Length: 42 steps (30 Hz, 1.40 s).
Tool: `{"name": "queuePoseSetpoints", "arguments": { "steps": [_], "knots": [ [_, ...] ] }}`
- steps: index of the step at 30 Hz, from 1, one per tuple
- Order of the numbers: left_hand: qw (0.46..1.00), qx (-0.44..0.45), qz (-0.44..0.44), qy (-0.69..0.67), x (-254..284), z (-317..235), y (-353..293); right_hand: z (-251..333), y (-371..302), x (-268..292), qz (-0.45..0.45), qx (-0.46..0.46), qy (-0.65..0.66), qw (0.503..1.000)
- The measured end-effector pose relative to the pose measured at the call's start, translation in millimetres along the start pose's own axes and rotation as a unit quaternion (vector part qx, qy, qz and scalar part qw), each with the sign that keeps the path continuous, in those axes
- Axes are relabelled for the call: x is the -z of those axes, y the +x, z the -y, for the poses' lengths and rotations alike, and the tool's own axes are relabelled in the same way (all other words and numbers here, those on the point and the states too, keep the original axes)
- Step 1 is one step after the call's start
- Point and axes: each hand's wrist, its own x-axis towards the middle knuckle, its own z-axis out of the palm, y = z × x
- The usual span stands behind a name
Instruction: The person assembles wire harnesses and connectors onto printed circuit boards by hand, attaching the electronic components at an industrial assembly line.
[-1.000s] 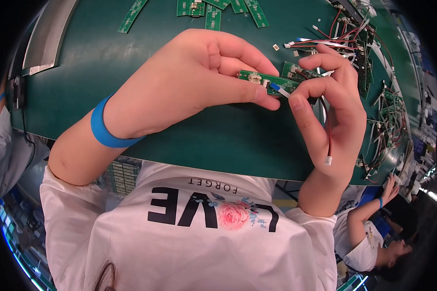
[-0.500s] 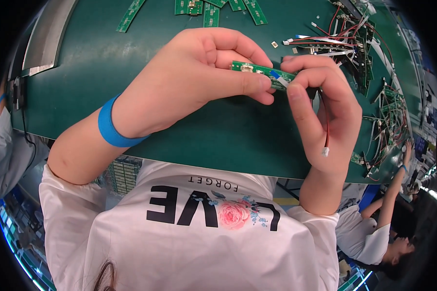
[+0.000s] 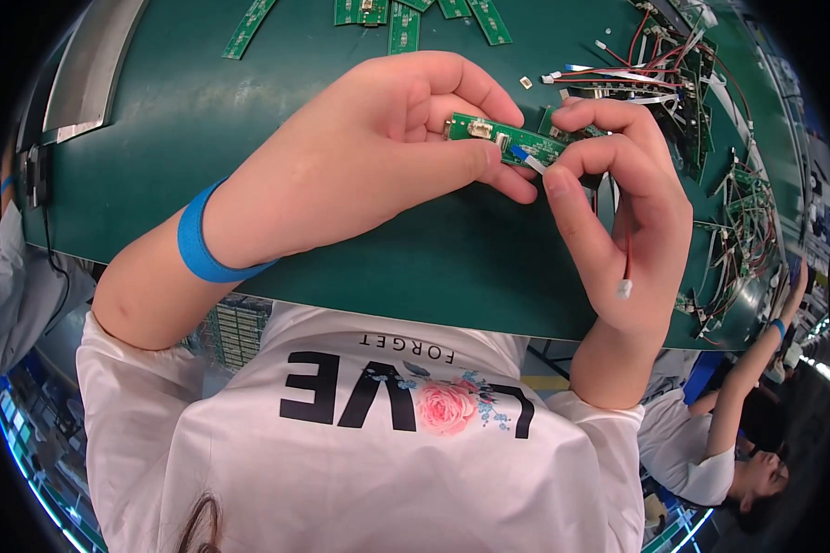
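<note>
My left hand [image 3: 406, 138], with a blue band at its wrist, grips a narrow green circuit board [image 3: 478, 130] between thumb and fingers. White connectors show on the board's upper face. Opposite it, my right hand [image 3: 632, 198] pinches a white flat ribbon cable [image 3: 533, 164] between thumb and forefinger. The cable's blue end lies over the board, close to a connector; whether it is seated I cannot tell. A red and black wire [image 3: 628, 249] with a white plug hangs across my right palm. Part of another green board shows behind my right fingers.
Several green boards [image 3: 404, 29] lie at the far edge of the green table [image 3: 341, 276]. Boards tangled with wires [image 3: 682, 78] are heaped at the far right, more along the right edge. A metal plate [image 3: 92, 74] stands far left. Another person's arm [image 3: 756, 369] reaches in at the right.
My left thumb has drawn back along the board, baring more of its connectors. Both hands have shifted slightly right. The co-worker's arm at the right has moved outward.
</note>
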Motion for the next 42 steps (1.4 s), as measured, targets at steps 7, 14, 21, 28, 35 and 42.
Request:
{"name": "queuePoseSetpoints", "arguments": {
  "steps": [7, 14, 21, 28, 35, 42],
  "knots": [
    [1.0, 0.019, -0.011, 0.017, -1, -2, 1, -2, -2, 0, -0.001, -0.012, 0.009, 1.0],
    [0.999, 0.03, -0.032, 0.022, -2, -4, 1, -2, -3, -2, -0.007, -0.027, 0.026, 0.999],
    [0.999, 0.027, -0.032, -0.014, -2, -2, 1, -3, -3, -1, -0.008, -0.022, 0.021, 1.0],
    [0.999, 0.028, -0.024, -0.024, -2, -2, 2, -3, -2, -1, -0.007, -0.016, 0.021, 1.0],
    [0.999, 0.019, -0.015, -0.046, 1, 4, 4, -4, -1, -5, -0.011, -0.014, 0.028, 0.999],
    [0.998, 0.003, -0.055, -0.019, -6, 7, 5, -2, 1, -8, -0.008, -0.003, 0.013, 1.0]
  ]
}}
